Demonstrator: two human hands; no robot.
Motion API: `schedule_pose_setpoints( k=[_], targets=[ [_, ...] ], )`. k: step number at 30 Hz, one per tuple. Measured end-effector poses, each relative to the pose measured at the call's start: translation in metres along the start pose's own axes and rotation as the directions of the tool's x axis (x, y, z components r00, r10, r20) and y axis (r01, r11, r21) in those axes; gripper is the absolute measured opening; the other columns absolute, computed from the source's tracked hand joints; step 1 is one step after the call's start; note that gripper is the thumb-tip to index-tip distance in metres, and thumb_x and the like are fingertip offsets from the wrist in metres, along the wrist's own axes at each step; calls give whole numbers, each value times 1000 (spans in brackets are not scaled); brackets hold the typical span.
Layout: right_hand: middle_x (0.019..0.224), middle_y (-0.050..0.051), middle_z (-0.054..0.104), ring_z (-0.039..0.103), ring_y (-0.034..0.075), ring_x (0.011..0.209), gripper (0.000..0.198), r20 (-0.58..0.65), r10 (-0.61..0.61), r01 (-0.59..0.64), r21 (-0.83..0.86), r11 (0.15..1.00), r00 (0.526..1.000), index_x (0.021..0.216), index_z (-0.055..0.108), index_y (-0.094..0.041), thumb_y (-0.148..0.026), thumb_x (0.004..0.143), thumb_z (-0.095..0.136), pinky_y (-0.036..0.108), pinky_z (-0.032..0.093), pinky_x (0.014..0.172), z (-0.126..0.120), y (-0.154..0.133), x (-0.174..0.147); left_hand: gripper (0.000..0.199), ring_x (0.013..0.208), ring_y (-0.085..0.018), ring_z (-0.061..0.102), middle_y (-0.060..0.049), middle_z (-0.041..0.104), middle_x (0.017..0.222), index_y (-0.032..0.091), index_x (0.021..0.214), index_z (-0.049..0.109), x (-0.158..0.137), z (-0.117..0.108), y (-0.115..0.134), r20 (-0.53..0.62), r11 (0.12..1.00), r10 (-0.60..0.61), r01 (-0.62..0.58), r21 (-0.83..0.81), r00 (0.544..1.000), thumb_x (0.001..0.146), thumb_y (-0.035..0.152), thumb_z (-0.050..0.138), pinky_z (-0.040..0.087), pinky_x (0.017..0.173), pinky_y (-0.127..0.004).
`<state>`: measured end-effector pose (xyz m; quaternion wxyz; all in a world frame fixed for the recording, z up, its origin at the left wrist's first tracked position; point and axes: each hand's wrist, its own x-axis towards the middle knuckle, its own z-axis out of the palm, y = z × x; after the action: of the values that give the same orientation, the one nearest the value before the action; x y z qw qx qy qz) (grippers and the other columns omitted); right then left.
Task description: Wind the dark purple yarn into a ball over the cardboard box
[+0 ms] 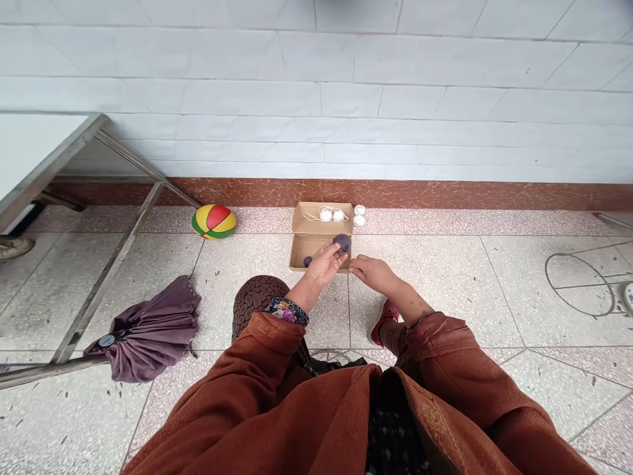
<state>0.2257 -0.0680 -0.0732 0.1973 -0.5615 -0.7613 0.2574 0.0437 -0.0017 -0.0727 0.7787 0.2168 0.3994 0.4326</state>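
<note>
We should grip the dark yarn ball (343, 241) lightly, left hand (322, 265) fingers closed round it over the right part of the cardboard box (309, 245), our right hand (374, 273) nearby, fingers curled, whether pinching any strand we cannot tell.

You can read no text, label, brand, number or sign here. The round disc (106, 340) at the left edge of the purple umbrella (158, 330) is too small for you to make out any marking, and so is the pale round piece (629, 294) cut off at the right of your view.
</note>
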Motion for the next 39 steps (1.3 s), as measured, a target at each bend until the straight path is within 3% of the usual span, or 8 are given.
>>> schedule_pose_setpoints(
  k=[2, 7, 14, 18, 21, 29, 33, 39],
  targets=[
    [98, 5, 70, 66, 19, 87, 14, 30, -88, 88, 7, 996, 996, 101, 76, -25, -30, 106, 64, 28, 49, 76, 1, -9, 6, 31, 79, -11, 66, 0, 73, 88, 18, 93, 64, 2, -11, 4, -52, 999, 9, -6, 53, 999, 77, 25, 90, 55, 78, -25],
    [92, 6, 71, 67, 22, 87, 27, -140, -146, 177, 245, 953, 979, 100, 80, -27, -46, 107, 62, 34, 53, 82, -5, -22, 31, 42, 79, -11, 63, 3, 72, 86, 17, 93, 67, -1, -33, 3, -77, 989, 18, -7, 147, 997, 63, 18, 96, 50, 79, -25],
    [81, 3, 70, 64, 22, 85, 35, -249, 174, -41, 464, 885, 953, 78, 75, -25, -57, 92, 75, 37, 52, 86, 5, -29, 49, 50, 87, -15, 64, 1, 72, 91, 16, 100, 70, -20, -38, 10, 237, 904, -106, -6, 427, 966, 57, 25, 94, 49, 87, -30],
    [74, 0, 65, 57, 19, 73, 42, -210, 442, -235, 612, 755, 872, 78, 68, -23, -64, 88, 69, 33, 49, 72, 29, -35, 34, 50, 86, -15, 65, -1, 72, 95, 17, 98, 68, -33, -46, 15, 281, 949, -212, 128, 289, 936, 58, 29, 94, 49, 79, -29],
    [69, -3, 58, 50, 16, 66, 48, -179, 489, -291, 616, 732, 853, 77, 62, -23, -70, 88, 62, 31, 46, 66, 49, -48, 24, 49, 85, -14, 65, -2, 73, 96, 17, 98, 68, -40, -54, 19, 214, 977, -198, 177, 116, 956, 58, 27, 95, 49, 78, -29],
    [68, -3, 59, 53, 18, 69, 39, -111, 255, -169, 492, 854, 961, 72, 62, -24, -58, 88, 71, 31, 45, 71, 74, -95, 19, 38, 85, -13, 65, -1, 74, 91, 16, 96, 72, -56, -75, 35, 36, 984, 6, -12, 178, 999, 64, 21, 90, 50, 85, -29],
    [76, 0, 65, 59, 19, 74, 26, -61, -12, 34, 374, 927, 998, 77, 66, -25, -45, 94, 69, 33, 49, 78, 53, -110, 18, 42, 93, -16, 67, -1, 76, 94, 17, 99, 73, -71, -78, 37, -14, 967, 96, -90, 240, 995, 61, 17, 90, 51, 96, -32],
    [87, 5, 69, 63, 24, 86, 24, -189, -75, 129, 297, 946, 979, 85, 70, -26, -42, 101, 65, 38, 52, 85, 9, -130, 20, 46, 99, -20, 68, -4, 77, 106, 19, 111, 77, -112, -75, 53, 160, 882, 191, -241, 405, 968, 70, 32, 92, 54, 96, -35]
  ],
)
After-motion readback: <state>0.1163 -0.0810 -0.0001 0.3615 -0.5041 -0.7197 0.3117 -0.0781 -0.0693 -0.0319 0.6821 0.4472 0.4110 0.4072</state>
